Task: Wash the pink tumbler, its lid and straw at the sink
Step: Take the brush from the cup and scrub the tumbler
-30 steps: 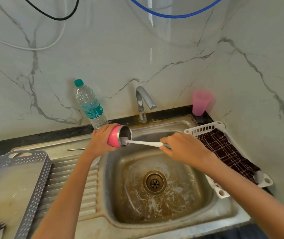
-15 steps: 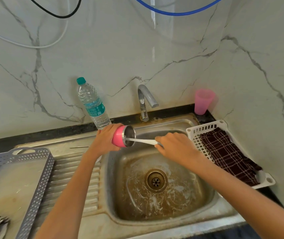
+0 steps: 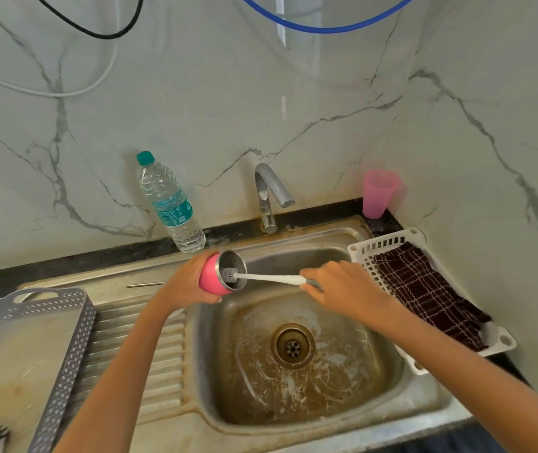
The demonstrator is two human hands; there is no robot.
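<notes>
I have the left grip (image 3: 184, 287) wrapped round the body of the pink tumbler (image 3: 209, 280). It lies on its side with the steel mouth turned toward the right grip (image 3: 343, 289), which is clenched on the tail end of the white brush (image 3: 269, 278). The bristle head sits just inside the mouth. The tumbler hangs between the two grips, above the back left corner of the sink (image 3: 375, 371) and closer to the rim than to the drain. My main worry is the push. The brush drives straight toward the left palm, and if the tumbler wall is wet it could slide out backward and drop onto the surface under that grip. Because the brush is held so far back on a long handle, I have little control of the head. It could skip off the steel lip and flick dirty water at the water bottle (image 3: 169, 204) beyond the left grip. A thin metal rod (image 3: 146, 284) lies on the surface just outside the left grip. It may be the straw, though it is too small for me to be sure, and a swing of that forearm could knock it away. I cannot find the lid in view.
</notes>
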